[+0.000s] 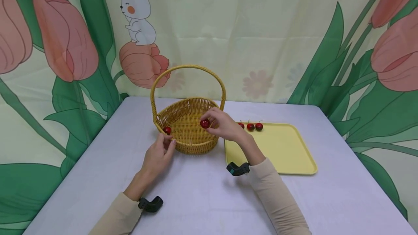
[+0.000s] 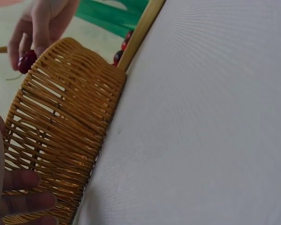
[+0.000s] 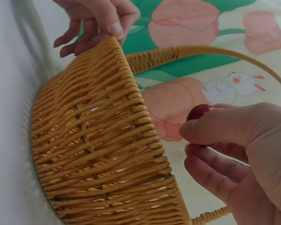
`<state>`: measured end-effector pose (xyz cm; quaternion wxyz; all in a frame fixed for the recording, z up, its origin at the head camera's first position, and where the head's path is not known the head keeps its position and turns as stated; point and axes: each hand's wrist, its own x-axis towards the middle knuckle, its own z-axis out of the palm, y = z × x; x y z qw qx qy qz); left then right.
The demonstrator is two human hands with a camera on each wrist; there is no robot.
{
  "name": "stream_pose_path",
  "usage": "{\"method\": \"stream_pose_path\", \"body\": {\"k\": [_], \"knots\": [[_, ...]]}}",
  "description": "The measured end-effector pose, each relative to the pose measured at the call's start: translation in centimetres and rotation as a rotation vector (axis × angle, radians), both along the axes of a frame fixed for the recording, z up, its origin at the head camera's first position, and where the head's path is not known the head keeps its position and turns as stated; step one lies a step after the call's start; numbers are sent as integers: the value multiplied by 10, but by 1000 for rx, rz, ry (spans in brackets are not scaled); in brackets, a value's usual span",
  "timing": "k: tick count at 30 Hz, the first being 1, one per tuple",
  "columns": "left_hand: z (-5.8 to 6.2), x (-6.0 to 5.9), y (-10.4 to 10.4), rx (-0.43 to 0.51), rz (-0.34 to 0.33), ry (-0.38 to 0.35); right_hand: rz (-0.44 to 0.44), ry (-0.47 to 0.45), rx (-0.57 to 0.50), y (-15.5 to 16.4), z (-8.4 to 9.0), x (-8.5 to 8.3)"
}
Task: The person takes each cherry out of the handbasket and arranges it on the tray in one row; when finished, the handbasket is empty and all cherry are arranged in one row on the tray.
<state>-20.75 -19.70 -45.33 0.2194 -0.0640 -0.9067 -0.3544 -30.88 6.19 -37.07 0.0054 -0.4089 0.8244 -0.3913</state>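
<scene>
Wicker basket (image 1: 187, 126) is steadied at its near-left rim by the left hand's (image 1: 159, 155) curled fingers; the right hand (image 1: 223, 123) pinches a red cherry (image 1: 205, 123) over it.

One wicker basket (image 1: 189, 126) stood on the table (image 1: 196, 198), and one yellow tray (image 1: 281, 148) lay beside it. There were five red cherries in all, as far as the head view showed: one cherry in the basket (image 1: 167, 130), one pinched cherry (image 1: 205, 123) in the right hand (image 1: 225, 124), and three cherries on the tray (image 1: 250, 127), though one of those was partly hidden behind the hand. Two hands were in view, the left hand (image 1: 158, 157) being the other.
</scene>
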Motion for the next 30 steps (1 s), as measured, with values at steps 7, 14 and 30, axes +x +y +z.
{"method": "stream_pose_path", "body": {"k": [7,14,30], "knots": [[-1,0,-1,0,-5,9,-30,-6,-48,10,5,1],[-2,-1,-1,-15,-8,15,-62,48,-107,27,15,2],[-1,0,0,-3,-17,4,-378,-66,-186,104,20,-16]]}}
